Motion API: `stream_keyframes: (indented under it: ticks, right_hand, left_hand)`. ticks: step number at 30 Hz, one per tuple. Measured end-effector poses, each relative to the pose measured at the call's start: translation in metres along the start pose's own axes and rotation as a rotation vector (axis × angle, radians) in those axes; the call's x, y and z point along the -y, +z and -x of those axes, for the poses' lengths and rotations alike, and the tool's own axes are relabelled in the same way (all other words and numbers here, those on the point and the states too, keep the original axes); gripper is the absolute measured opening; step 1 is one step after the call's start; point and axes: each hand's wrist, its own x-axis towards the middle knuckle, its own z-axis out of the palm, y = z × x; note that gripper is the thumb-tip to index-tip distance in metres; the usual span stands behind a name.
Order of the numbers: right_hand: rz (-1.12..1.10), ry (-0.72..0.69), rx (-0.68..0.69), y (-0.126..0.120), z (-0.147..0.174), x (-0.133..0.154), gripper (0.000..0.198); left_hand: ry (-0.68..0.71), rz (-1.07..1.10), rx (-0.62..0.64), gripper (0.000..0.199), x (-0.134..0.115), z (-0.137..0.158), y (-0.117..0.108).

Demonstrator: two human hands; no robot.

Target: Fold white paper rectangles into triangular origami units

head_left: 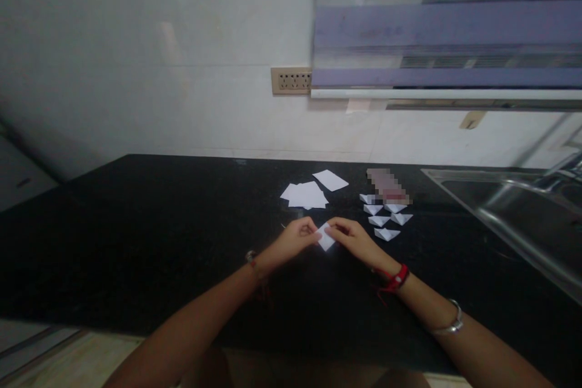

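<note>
A small folded piece of white paper (326, 239) is pinched between both hands, its lower corner pointing toward me. My left hand (299, 236) grips its left edge, and my right hand (349, 235) grips the right edge, thumbs on its face. Just beyond the hands lies a loose pile of white paper sheets (308, 195), with a separate white sheet (331, 180) behind it. To the right of my right hand several small folded paper boats (386, 234) sit in a cluster. Fingers partly hide the upper edges of the held paper.
A blurred-out flat pinkish object (388, 185) lies behind the folded pieces. A metal sink (454, 200) with a faucet (566, 163) is set into the black countertop (159, 224) at right. On the wall behind are a socket panel (294, 81) and a purple striped blind (436, 24).
</note>
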Motion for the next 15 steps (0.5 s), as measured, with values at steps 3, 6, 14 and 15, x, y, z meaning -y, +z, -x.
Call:
stream_keyframes:
  ticks: [3,6,14,15]
  right_hand:
    - [-0.026,0.037,0.014,-0.0012,-0.0001,-0.0009,0.017]
    - [-0.003,0.082,-0.03,0.0019,-0.0008,-0.0059,0.013]
    - [0.376,-0.181,-0.021,-0.0001,0.0043,-0.0003,0.027]
    - [0.422,-0.23,0.034,-0.0015,0.0048,0.0011,0.023]
  left_hand:
    - [-0.011,-0.009,-0.022,0.021,0.0024,-0.0014,0.0005]
    - [-0.02,-0.063,-0.017,0.016,0.0067,-0.0018,0.0023]
    - [0.025,-0.501,-0.104,0.017,0.0056,0.0039,-0.0041]
    - [0.029,-0.565,-0.105,0.015,0.0055,0.0041,-0.0048]
